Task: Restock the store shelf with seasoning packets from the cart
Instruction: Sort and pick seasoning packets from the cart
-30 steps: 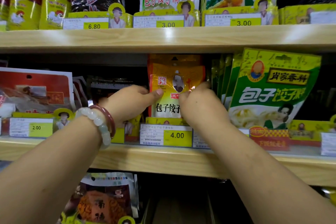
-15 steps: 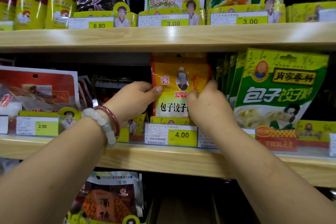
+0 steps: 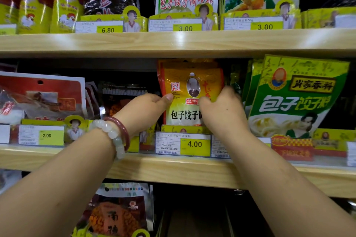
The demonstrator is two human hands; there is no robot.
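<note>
Above the 4.00 price tag [image 3: 194,144], the middle shelf [image 3: 173,169] carries a yellow seasoning packet [image 3: 192,90], upright, pinched at its edges by left hand [image 3: 146,109] and right hand [image 3: 221,109]; released crooked, it could slump forward over the tag

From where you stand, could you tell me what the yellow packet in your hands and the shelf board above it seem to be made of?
The yellow packet looks like glossy plastic film: it crinkles and catches glare. The shelf board looks like pale wood or wood-grain laminate, with visible grain lines and a slight sheen; which of the two is unclear.
</note>
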